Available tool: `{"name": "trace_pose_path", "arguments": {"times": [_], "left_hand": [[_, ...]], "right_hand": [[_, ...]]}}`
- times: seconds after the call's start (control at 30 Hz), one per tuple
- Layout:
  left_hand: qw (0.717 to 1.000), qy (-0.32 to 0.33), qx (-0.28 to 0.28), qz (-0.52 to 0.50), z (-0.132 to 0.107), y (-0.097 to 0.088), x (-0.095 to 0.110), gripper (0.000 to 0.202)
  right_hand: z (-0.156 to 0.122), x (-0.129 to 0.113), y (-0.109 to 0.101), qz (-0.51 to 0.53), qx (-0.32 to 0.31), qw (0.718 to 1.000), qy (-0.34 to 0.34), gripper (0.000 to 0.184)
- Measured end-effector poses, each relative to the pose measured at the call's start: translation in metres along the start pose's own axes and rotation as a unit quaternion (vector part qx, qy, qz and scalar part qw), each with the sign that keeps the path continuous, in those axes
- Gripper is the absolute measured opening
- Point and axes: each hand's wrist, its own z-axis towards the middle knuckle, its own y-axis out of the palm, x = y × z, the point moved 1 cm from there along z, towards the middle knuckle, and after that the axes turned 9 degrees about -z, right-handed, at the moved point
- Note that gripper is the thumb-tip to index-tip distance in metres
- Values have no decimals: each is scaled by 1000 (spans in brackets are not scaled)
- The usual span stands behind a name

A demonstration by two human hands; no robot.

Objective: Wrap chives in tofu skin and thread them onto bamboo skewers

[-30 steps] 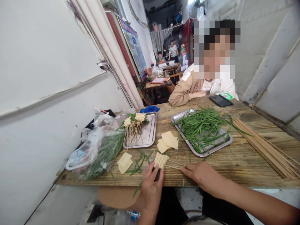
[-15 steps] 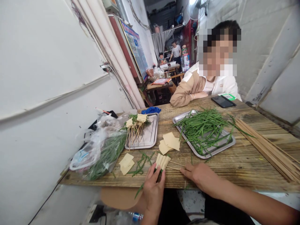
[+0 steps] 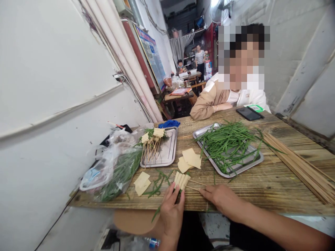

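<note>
Near the table's front edge, several pale tofu-sheet rolls (image 3: 182, 180) with green stalks inside lie side by side. My left hand (image 3: 171, 205) is closed on their near ends, fingers pressed together over them. Two thin bamboo skewers (image 3: 195, 182) stick out from the right of the rolls. My right hand (image 3: 222, 198) pinches the nearer skewer by its outer end. Just beyond the rolls lie flat tofu sheets (image 3: 193, 159), with more tofu sheets (image 3: 142, 183) to the left. Cut chives (image 3: 156, 186) lie loose beside my left hand.
A metal tray (image 3: 170, 153) at left carries finished skewers. Another tray (image 3: 225, 171) holds a heap of chives (image 3: 227, 137). Bamboo sticks (image 3: 298, 167) lie at right. A plastic bag of greens (image 3: 120, 174) is at left. Across the table sits a person (image 3: 209, 101) near a phone (image 3: 249, 113).
My right hand has shifted slightly left along the skewer, closer to the rolls. My left hand keeps its hold. In the background, a person in a striped top has straightened up.
</note>
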Motion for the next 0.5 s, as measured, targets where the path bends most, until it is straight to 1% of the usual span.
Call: {"name": "trace_pose_path", "arguments": {"times": [0.33,0.5], "left_hand": [[1000,0,-7,19,1,0,1,23],[1000,4,-4,26,1,0,1,22]], "right_hand": [[4,0,7,1,-9,1000,-1,47],[4,-2,11,8,1,1000,1,49]]}}
